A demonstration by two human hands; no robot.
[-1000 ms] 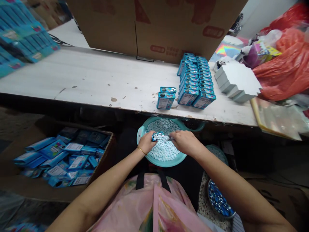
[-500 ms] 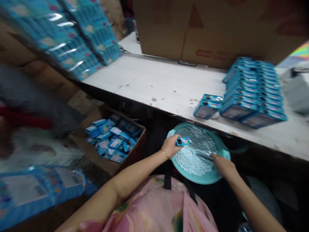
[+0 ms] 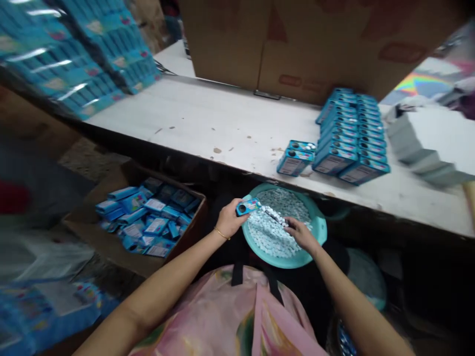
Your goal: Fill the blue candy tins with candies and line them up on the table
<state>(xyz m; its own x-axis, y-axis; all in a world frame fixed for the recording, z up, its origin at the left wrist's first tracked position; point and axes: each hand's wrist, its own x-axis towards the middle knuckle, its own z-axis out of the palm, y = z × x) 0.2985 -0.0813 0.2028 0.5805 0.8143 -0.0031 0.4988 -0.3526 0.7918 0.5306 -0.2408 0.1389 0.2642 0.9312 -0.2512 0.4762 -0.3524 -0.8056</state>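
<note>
My left hand (image 3: 227, 218) is closed around a small blue box (image 3: 248, 206) with a dark round spot on the side facing me. The box is tilted above the left part of a turquoise basin (image 3: 322, 232) full of small white pellets (image 3: 272, 242). In my right hand (image 3: 301, 234) is a narrow dark scoop (image 3: 275, 216), its length heaped with white pellets. The scoop's far tip meets the right end of the box. Whether pellets are passing inside cannot be seen.
Rows of blue boxes (image 3: 336, 153) stand on the white table (image 3: 193, 118), with two more boxes (image 3: 295, 160) beside them. A carton (image 3: 196, 217) of loose blue boxes is at lower left. Stacked white card (image 3: 426, 138) lies right, wrapped blue packs (image 3: 85, 54) left.
The scoop has come up out of the pellets, loaded, and its tip has reached the box. The whole view has shifted, so things appear further left.
</note>
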